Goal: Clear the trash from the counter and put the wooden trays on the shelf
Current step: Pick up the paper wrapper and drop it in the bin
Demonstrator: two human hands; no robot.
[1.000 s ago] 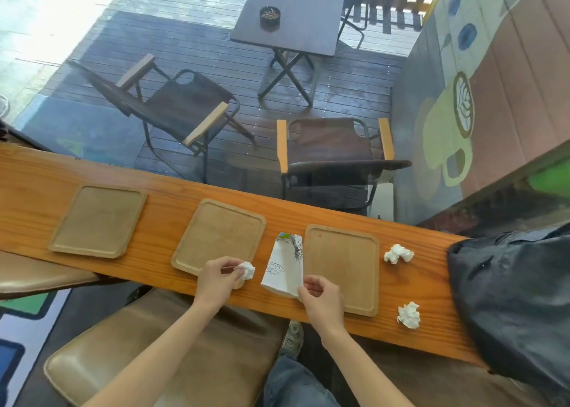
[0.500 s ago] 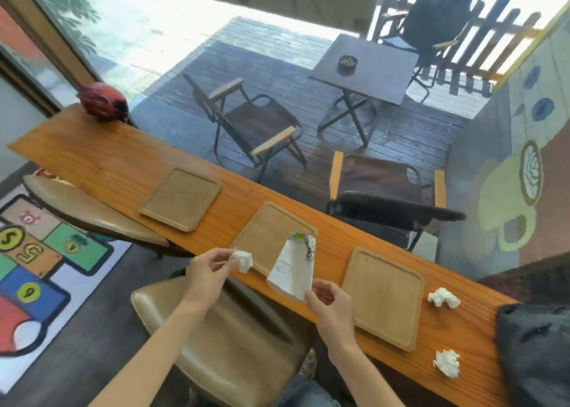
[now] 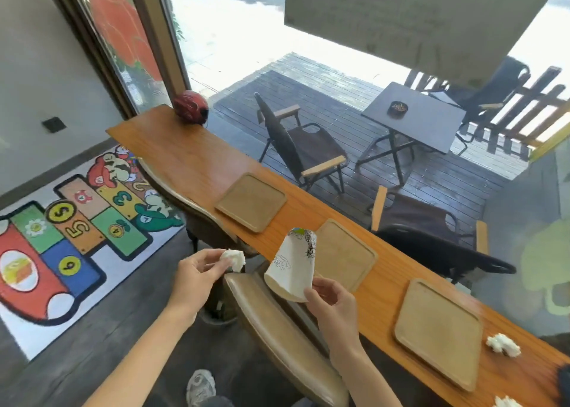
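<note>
Head view: left hand (image 3: 197, 272) pinches tissue wad (image 3: 233, 259); right hand (image 3: 331, 298) grips upturned paper cup (image 3: 292, 267); remaining tissues (image 3: 502, 345) lower right, nearer right hand.

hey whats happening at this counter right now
A person is clearing trash off the long wooden counter. The left hand pinches a crumpled white tissue ball, and the right hand holds a white printed paper cup upside down by its rim. Three flat wooden trays sit on the counter, with two more crumpled tissues at its near end.
</note>
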